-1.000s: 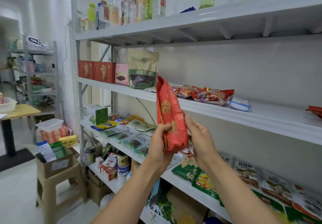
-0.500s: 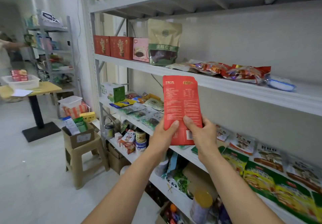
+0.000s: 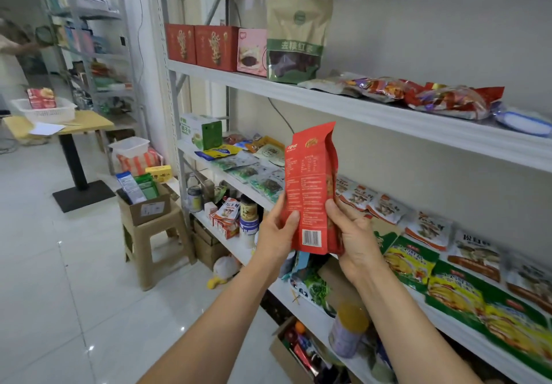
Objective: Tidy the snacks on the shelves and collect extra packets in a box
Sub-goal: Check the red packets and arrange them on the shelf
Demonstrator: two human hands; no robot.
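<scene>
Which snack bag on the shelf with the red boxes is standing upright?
The tan and green pouch next to the pink box; the other bags to its right all lie flat.

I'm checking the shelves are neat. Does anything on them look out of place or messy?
Yes: the red snack bags lie slumped in a heap on the upper shelf, while the boxes farther left stand upright in a row.

bare shelf board (image 3: 343, 105), candy bags (image 3: 442, 99) beside
</scene>
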